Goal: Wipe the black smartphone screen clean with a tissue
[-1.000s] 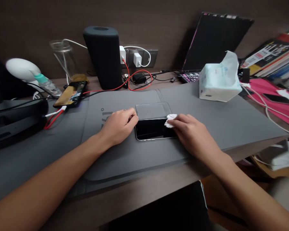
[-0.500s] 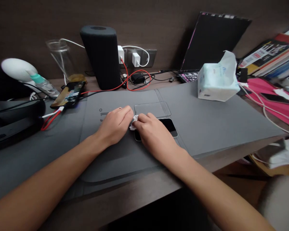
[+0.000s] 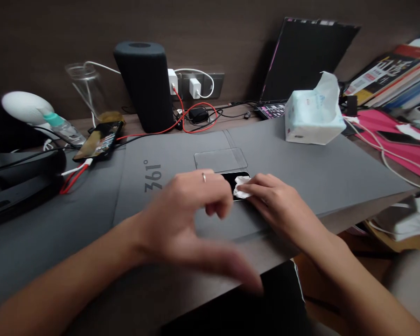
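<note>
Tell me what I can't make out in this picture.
All in the head view:
Phone, left end: hidden behind the left hand.
Part of its screen: beneath crumpled tissue in the right hand.
Left thumb: motion-blurred.
Black object: cut off by the left edge.
Tissue pack: print too small.

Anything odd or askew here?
Only the cables by the wall sockets: red and black ones loop over each other, looking tangled. No spill or damage visible; the phone lies flat under the tissue in the right hand.

What looks like a black speaker (image 3: 143, 88) stands between a clear bottle (image 3: 94, 94) and a white charger (image 3: 195, 87)
</note>
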A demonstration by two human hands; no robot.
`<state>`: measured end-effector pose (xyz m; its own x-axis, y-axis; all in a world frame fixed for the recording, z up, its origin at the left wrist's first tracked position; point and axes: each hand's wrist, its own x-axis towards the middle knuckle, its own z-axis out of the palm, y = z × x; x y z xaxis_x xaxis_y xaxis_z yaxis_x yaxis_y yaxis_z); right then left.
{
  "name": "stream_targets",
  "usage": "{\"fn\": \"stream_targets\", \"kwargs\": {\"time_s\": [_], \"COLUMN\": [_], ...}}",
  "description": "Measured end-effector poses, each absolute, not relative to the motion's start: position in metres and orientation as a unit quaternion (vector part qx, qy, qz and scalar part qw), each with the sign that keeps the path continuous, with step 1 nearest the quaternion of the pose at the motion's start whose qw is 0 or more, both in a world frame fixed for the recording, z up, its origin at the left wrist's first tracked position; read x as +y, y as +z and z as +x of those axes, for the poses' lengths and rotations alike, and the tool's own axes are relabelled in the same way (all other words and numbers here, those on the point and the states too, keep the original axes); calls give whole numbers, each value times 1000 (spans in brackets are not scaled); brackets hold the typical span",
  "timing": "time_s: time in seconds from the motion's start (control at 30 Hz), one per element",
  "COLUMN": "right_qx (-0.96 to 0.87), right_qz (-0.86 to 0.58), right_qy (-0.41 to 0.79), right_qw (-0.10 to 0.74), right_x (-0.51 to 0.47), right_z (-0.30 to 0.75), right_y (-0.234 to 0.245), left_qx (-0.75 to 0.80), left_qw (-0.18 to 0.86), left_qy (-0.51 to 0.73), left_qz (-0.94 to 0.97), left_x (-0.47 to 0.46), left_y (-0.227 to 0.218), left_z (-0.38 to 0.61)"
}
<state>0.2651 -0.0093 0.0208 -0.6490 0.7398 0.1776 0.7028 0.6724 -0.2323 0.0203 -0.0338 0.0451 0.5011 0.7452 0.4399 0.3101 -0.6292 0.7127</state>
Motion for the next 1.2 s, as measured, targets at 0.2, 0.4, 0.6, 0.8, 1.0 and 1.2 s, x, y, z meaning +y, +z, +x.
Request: {"fn": "stream_targets", "kwargs": {"time_s": [0.2,0.4,0.6,0.8,1.0,1.2], "right_qx": [-896,-893,-889,-885,-883,-885], "right_qz": [-416,-421,-434,-435,-440,-433], "right_qy": [55,51,48,53,54,46], "right_qw": [146,148,139,155,154,163], "right_x": [-11,-12,-12,-12,-13,-12], "right_z": [280,279,281,280,279,280], "right_y": [17,16,13,12,14,12], "left_qx": [251,272,293,285,302,286], "left_qw": [344,355,314,304,301,299], "left_qy": [434,434,420,436,393,405], "left_qz": [794,782,800,798,815,815], "left_x": [-65,-72,-77,-70,-73,-73], "left_y": [66,71,77,67,72,68], "left_z": [38,40,37,41,40,41]}}
